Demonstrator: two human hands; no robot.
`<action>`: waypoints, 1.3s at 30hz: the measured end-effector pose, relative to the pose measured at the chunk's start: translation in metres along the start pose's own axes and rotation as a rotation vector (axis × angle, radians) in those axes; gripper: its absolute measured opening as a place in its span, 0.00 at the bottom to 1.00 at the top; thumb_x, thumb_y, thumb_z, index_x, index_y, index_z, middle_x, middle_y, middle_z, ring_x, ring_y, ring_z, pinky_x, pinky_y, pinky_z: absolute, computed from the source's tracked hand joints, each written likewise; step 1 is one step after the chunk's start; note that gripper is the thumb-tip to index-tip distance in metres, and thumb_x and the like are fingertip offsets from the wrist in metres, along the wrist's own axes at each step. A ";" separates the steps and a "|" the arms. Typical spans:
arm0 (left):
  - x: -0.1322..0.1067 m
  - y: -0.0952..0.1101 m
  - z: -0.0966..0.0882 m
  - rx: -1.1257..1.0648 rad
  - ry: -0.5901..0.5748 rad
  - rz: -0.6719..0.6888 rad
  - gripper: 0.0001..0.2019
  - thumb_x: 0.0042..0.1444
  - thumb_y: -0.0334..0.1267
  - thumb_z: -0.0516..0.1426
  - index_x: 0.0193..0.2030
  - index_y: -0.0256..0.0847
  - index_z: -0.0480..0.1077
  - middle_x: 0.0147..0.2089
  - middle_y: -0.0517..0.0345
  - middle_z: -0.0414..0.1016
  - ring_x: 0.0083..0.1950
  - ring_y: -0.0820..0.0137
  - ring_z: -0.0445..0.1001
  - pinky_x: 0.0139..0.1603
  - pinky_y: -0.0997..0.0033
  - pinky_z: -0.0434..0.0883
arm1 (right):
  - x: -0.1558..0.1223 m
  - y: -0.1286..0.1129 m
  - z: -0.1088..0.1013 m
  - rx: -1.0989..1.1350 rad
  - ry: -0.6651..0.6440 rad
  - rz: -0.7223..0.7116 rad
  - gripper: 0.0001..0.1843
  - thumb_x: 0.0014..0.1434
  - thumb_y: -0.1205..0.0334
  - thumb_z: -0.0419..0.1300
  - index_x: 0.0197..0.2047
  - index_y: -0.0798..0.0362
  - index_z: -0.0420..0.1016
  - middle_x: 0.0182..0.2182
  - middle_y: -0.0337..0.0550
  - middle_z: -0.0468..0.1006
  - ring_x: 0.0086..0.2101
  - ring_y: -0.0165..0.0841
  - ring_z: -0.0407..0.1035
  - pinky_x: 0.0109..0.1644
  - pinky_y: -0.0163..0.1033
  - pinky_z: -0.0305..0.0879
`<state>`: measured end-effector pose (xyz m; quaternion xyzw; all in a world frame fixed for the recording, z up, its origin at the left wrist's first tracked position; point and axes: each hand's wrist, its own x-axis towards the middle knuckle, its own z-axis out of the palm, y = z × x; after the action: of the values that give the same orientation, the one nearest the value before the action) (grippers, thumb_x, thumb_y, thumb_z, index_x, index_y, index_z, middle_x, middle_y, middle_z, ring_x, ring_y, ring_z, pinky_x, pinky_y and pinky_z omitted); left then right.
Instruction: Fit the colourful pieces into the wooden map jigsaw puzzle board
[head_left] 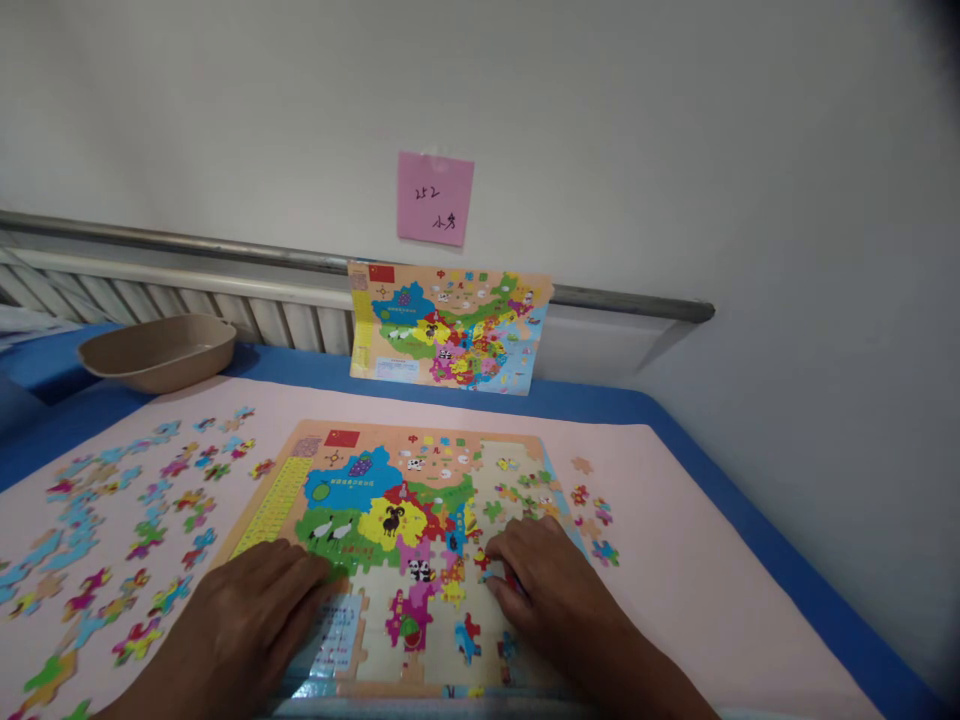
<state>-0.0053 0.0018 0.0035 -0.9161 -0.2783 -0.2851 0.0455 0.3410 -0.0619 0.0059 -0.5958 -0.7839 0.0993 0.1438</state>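
A partly assembled map jigsaw puzzle lies before me, its left and upper parts filled and bare board showing at the lower middle and upper right. My left hand rests on the puzzle's lower left with fingers lying loosely stretched. Over the right half, my right hand pinches a small puzzle piece, mostly hidden by the fingers, with a bit of red and blue showing. A loose blue piece lies on the bare board below it. Several other loose pieces sit at the upper right of the board.
Many loose puzzle pieces spread over the pink table cover on the left. Several more lie right of the board. A reference map picture leans upright at the back. A brown tray stands at the back left.
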 end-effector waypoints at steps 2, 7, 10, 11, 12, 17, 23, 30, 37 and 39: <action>-0.001 0.000 0.000 -0.005 -0.011 -0.008 0.11 0.77 0.40 0.51 0.49 0.45 0.74 0.36 0.59 0.80 0.33 0.70 0.79 0.30 0.69 0.73 | 0.000 0.000 0.000 -0.008 0.011 -0.009 0.07 0.62 0.70 0.65 0.43 0.51 0.79 0.38 0.42 0.80 0.40 0.40 0.68 0.50 0.45 0.59; -0.001 0.000 0.000 -0.003 -0.029 -0.023 0.11 0.77 0.41 0.50 0.48 0.45 0.74 0.36 0.59 0.79 0.33 0.70 0.79 0.31 0.68 0.73 | 0.000 0.001 0.000 0.002 0.008 -0.008 0.06 0.63 0.68 0.64 0.43 0.51 0.79 0.38 0.42 0.79 0.40 0.40 0.68 0.49 0.45 0.59; 0.000 0.001 0.000 -0.014 -0.012 -0.016 0.11 0.77 0.40 0.50 0.48 0.45 0.74 0.36 0.58 0.80 0.33 0.70 0.79 0.30 0.68 0.71 | -0.001 0.002 -0.001 0.012 0.006 -0.010 0.06 0.63 0.69 0.63 0.43 0.51 0.78 0.39 0.43 0.80 0.41 0.40 0.68 0.50 0.46 0.60; 0.000 0.001 0.000 -0.013 -0.009 -0.016 0.11 0.77 0.40 0.50 0.48 0.45 0.74 0.36 0.58 0.80 0.33 0.70 0.79 0.30 0.69 0.71 | -0.001 0.002 -0.002 0.011 0.002 -0.007 0.06 0.63 0.69 0.63 0.43 0.51 0.78 0.39 0.43 0.80 0.41 0.41 0.68 0.51 0.47 0.60; -0.001 0.001 0.000 -0.011 -0.009 -0.013 0.11 0.77 0.40 0.50 0.49 0.44 0.74 0.37 0.58 0.80 0.33 0.70 0.79 0.30 0.69 0.71 | -0.001 0.003 -0.002 0.008 -0.003 -0.003 0.06 0.63 0.69 0.63 0.43 0.51 0.78 0.39 0.43 0.79 0.41 0.41 0.69 0.51 0.47 0.59; -0.004 0.000 0.002 -0.007 -0.007 -0.023 0.10 0.76 0.37 0.51 0.51 0.44 0.74 0.38 0.56 0.81 0.35 0.69 0.80 0.31 0.68 0.70 | -0.003 0.004 -0.007 -0.001 -0.029 0.021 0.05 0.64 0.68 0.63 0.43 0.51 0.78 0.40 0.44 0.80 0.41 0.42 0.69 0.51 0.48 0.59; -0.005 -0.001 0.003 -0.021 0.029 -0.017 0.09 0.76 0.36 0.52 0.49 0.44 0.74 0.37 0.56 0.80 0.36 0.69 0.79 0.32 0.68 0.69 | -0.012 0.012 -0.023 -0.013 -0.021 0.024 0.04 0.66 0.63 0.63 0.45 0.51 0.76 0.39 0.45 0.80 0.40 0.42 0.70 0.48 0.47 0.61; -0.009 -0.008 0.005 0.039 0.042 0.000 0.08 0.75 0.37 0.53 0.48 0.42 0.74 0.37 0.55 0.80 0.36 0.67 0.80 0.33 0.67 0.69 | -0.022 0.039 -0.048 0.003 0.196 0.178 0.11 0.69 0.63 0.52 0.41 0.49 0.75 0.37 0.45 0.80 0.40 0.42 0.72 0.46 0.46 0.63; -0.006 -0.010 0.002 0.045 0.062 0.017 0.10 0.76 0.40 0.51 0.45 0.44 0.73 0.34 0.58 0.79 0.32 0.69 0.79 0.31 0.68 0.70 | -0.033 0.030 -0.048 0.045 0.186 0.181 0.10 0.68 0.67 0.53 0.36 0.49 0.73 0.34 0.42 0.79 0.37 0.39 0.73 0.43 0.42 0.63; -0.006 -0.010 0.002 0.054 0.066 0.021 0.10 0.76 0.40 0.52 0.45 0.44 0.73 0.34 0.59 0.79 0.32 0.69 0.80 0.32 0.69 0.71 | -0.037 0.024 -0.043 0.052 0.190 0.173 0.11 0.68 0.67 0.53 0.36 0.49 0.73 0.34 0.42 0.78 0.37 0.39 0.72 0.43 0.43 0.64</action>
<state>-0.0139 0.0081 -0.0019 -0.9075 -0.2744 -0.3071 0.0822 0.3874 -0.0920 0.0346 -0.6642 -0.7095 0.0748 0.2235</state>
